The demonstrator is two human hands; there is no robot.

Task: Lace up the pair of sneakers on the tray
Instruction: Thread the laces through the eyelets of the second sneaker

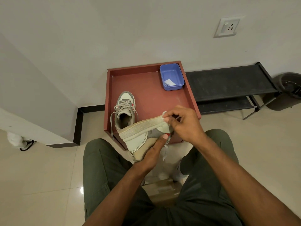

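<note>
One white and grey sneaker [124, 110] stands laced on the red tray [153, 98], toe pointing away, its lace ends hanging over the tray's near left edge. The second sneaker [143, 136] is held on its side above the tray's near edge, sole turned toward me. My left hand [153, 154] grips it from below at the heel, thumb on its side. My right hand [180, 123] is at the toe end, fingertips pinching a white lace [165, 152] whose loose end dangles below the shoe.
A blue plastic box [171, 76] with a white scrap inside sits in the tray's far right corner. A black low rack [228, 85] stands to the right, a dark bin [290, 90] beyond it. My knees flank the tray. The wall is close behind.
</note>
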